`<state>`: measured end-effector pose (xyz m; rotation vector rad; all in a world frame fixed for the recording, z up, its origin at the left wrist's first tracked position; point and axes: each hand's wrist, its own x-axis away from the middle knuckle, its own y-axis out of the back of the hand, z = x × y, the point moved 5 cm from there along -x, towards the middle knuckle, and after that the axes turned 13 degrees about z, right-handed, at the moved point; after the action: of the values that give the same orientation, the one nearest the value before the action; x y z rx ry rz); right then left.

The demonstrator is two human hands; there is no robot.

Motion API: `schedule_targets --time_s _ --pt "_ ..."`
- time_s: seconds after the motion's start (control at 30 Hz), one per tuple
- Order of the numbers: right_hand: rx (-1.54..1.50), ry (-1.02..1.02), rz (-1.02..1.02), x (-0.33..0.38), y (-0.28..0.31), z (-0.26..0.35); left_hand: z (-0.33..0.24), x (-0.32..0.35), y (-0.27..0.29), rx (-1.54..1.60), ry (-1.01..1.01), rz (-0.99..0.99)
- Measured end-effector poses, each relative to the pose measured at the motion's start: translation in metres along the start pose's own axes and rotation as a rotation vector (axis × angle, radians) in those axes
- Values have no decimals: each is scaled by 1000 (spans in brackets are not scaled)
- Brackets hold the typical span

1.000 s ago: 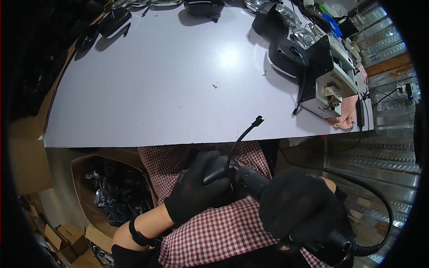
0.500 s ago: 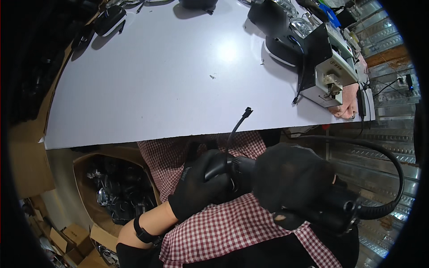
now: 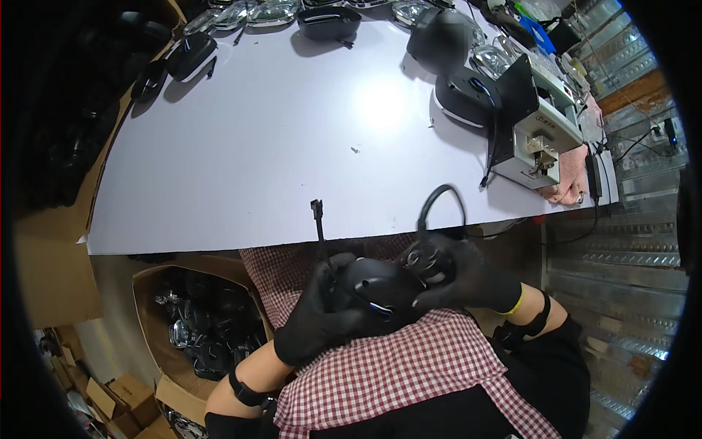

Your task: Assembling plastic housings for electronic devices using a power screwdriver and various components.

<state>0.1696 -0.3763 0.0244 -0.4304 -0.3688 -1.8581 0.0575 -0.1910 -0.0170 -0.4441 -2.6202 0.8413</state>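
Observation:
In my gloved left hand [image 3: 314, 318] is a rounded black plastic housing [image 3: 380, 287], held over my lap just off the table's front edge. A short black cable with a plug [image 3: 317, 219] stands up beside the fingers, and thin coloured wires [image 3: 381, 309] show at the housing's lower side. My gloved right hand [image 3: 475, 282] is closed round a black corded tool [image 3: 428, 265] at the housing's right side. The tool's thick cord [image 3: 444, 189] loops upward; its working end is hidden, so I cannot tell whether it touches the housing.
A white table [image 3: 278, 161] spreads ahead. More black housings [image 3: 329, 24] and clear lamp parts [image 3: 272, 12] line its far side. A boxy metal device [image 3: 537, 135] sits at the right beside another housing [image 3: 468, 99]. Below left, a cardboard box [image 3: 157, 344] holds dark parts.
My right hand has lowered the tool from close in front of the view to the housing's right side. The housing has turned, and its plug has shifted left.

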Motion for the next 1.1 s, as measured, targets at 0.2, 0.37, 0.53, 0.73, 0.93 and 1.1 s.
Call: schedule_targets --time_s 0.2,0.37,0.53,0.73,0.93,1.1 --pt "-113 208 47 -12 -16 -1 -43 -14 17 -492 202 8" --pt "-12 349 -41 7 2 16 -51 -44 4 -992 486 392" --pt "-507 955 -531 122 94 20 -57 -45 -7 -560 602 339" --pt "-33 1273 -1430 180 146 32 -31 -54 -6 -443 414 127" --pt "303 1088 -816 147 150 63 -24 -67 -15 -508 329 125" --pt "103 942 -1452 133 145 60 -25 -67 -25 -516 359 183"
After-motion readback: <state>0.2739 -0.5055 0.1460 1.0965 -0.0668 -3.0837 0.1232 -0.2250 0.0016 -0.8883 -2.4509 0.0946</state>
